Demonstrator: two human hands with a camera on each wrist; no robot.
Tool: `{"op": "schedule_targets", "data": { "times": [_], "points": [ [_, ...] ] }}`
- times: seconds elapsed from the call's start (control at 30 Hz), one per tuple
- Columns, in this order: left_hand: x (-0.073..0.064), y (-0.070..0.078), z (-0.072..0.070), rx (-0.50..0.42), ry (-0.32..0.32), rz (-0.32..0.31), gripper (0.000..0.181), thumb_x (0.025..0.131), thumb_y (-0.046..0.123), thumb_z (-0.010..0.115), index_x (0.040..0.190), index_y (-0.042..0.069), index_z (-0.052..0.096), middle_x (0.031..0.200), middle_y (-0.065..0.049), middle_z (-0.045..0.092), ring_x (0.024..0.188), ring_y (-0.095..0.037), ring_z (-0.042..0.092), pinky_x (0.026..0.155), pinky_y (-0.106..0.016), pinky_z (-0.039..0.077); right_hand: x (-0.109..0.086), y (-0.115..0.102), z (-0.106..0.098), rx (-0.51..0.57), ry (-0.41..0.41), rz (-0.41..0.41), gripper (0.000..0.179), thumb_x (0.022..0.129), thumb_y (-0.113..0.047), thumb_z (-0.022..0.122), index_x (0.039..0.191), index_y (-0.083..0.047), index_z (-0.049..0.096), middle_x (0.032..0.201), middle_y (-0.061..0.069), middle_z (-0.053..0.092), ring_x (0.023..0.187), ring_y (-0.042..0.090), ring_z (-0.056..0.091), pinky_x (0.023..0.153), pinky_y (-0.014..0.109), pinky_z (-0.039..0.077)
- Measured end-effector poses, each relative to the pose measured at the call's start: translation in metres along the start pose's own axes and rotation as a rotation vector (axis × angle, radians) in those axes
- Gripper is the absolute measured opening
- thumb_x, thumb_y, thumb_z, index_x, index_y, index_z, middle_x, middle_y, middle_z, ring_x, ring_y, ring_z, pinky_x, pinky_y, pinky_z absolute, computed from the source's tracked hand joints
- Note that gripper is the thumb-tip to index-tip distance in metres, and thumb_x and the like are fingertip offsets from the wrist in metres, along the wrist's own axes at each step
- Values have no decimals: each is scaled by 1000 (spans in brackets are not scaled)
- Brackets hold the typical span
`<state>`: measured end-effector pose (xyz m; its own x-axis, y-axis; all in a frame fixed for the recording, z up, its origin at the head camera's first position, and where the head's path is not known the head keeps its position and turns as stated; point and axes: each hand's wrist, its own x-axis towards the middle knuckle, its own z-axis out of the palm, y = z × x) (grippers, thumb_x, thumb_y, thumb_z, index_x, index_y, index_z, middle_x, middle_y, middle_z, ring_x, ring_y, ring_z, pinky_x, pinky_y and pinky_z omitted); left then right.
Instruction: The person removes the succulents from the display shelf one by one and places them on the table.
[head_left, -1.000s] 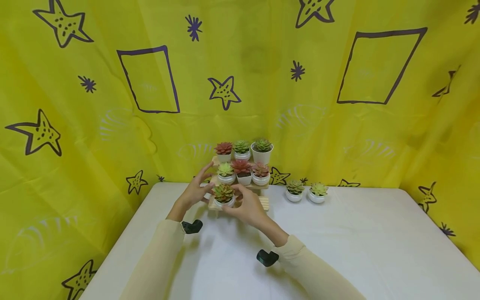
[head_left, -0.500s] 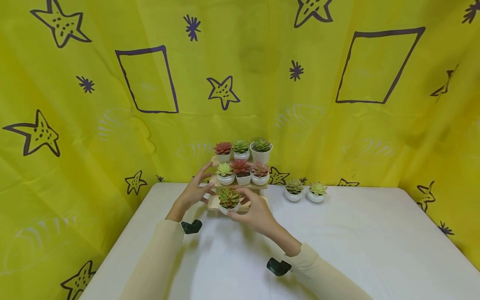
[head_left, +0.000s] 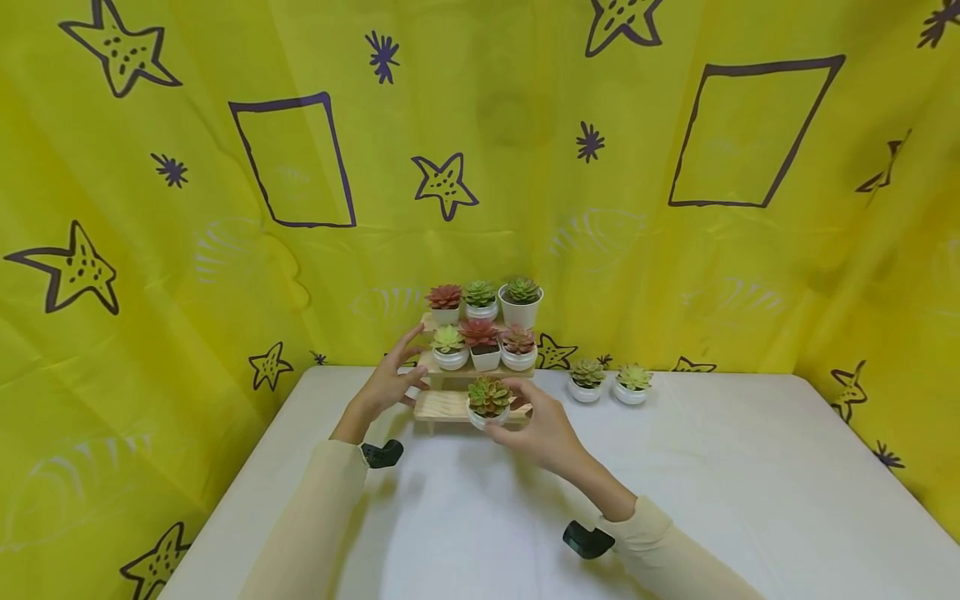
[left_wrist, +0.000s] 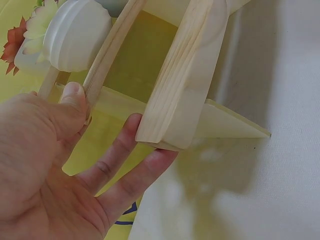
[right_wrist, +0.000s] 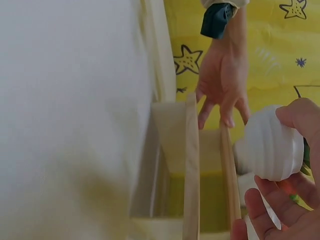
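Observation:
My right hand pinches the white round pot of a small green-and-reddish potted succulent between thumb and fingers. In the head view it is in front of the right part of the lowest shelf of a three-step wooden stand. The right wrist view shows the ribbed white pot from its underside. My left hand is at the stand's left end, fingers spread. In the left wrist view its thumb touches the middle shelf's end, and two fingertips touch the lowest shelf's end.
Potted succulents fill the stand's top and middle shelves, among them a red one in a square pot. Two more, a dull green one and a light green one, stand on the white table to the right. Behind hangs a yellow curtain.
The right hand has carried the potted succulent rightward from the left end of the lowest shelf, baring that end. The left hand has stayed at the stand's left side.

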<state>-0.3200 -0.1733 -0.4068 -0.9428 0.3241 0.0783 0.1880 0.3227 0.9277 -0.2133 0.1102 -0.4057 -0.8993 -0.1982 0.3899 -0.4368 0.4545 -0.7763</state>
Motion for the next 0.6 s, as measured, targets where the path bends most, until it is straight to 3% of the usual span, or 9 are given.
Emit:
{"op": "schedule_targets", "data": {
  "times": [0.23,0.43,0.6],
  "points": [
    [-1,-2,-1,-3,1,5,78,106,2,53,165,37,16,163,-27,27,96,-42,71,64,-55,59,-1,21,-21,-25,36,-2,63,81,-21,88,135,-3,60,111,10,70,98,29,64,85,52,53],
    [-1,-2,-1,-5,2,5,77,107,4,53,165,38,17,163,-26,27,97,-41,71,64,-55,59,0,40,-41,-94,65,30,64,81,-23,89,135,-4,60,108,9,69,98,26,63,82,43,53],
    [0,0,-2,-9,-6,0,77,107,5,54,164,42,17,164,-24,27,96,-37,72,62,-50,60,-1,52,-60,-106,81,61,63,84,-23,87,136,-2,59,108,14,67,99,32,63,85,49,55]
  ]
}}
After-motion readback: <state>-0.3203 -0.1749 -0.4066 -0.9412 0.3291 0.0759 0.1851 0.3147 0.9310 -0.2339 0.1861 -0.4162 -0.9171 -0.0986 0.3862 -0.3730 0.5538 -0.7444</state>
